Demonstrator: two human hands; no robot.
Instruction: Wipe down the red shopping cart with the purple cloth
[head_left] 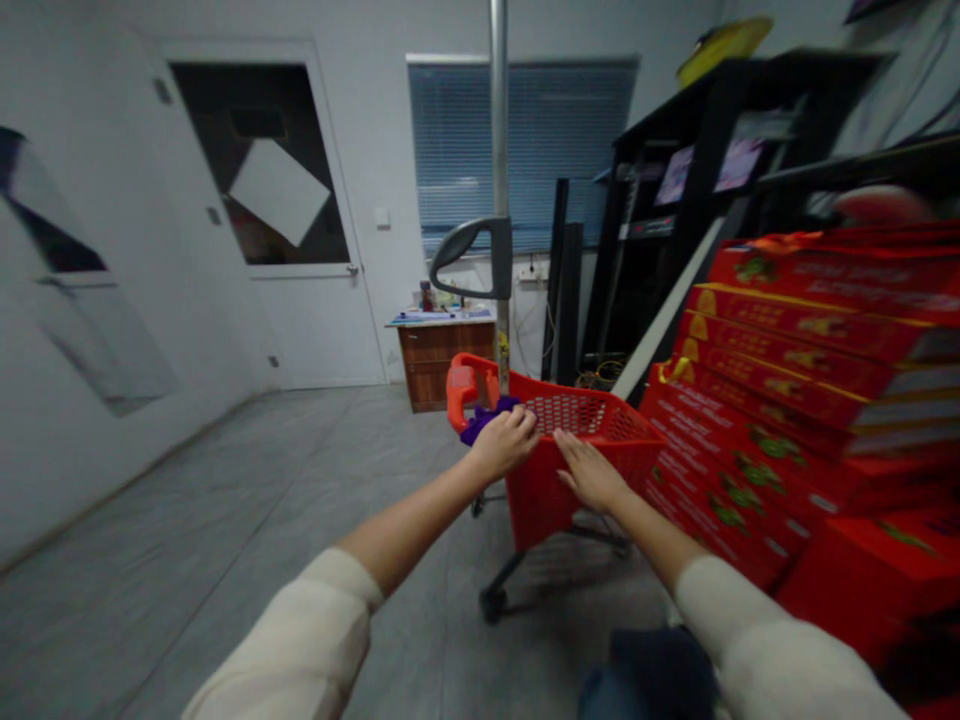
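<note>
The left hand (507,440) grips a crumpled purple cloth (487,418); the right hand (592,474), flat beside it, might tip the red plastic cart (547,490) by pushing.

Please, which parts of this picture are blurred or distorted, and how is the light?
Head view: dim, soft light; red boxes at right smeared, their print mostly unreadable; white door leaning, apparently from lens distortion; faint shadow under red shopping cart.

Boxes (750,455) stand right of the cart (544,495), with the drawer cabinet (435,372) behind it, below the window (570,150).
</note>
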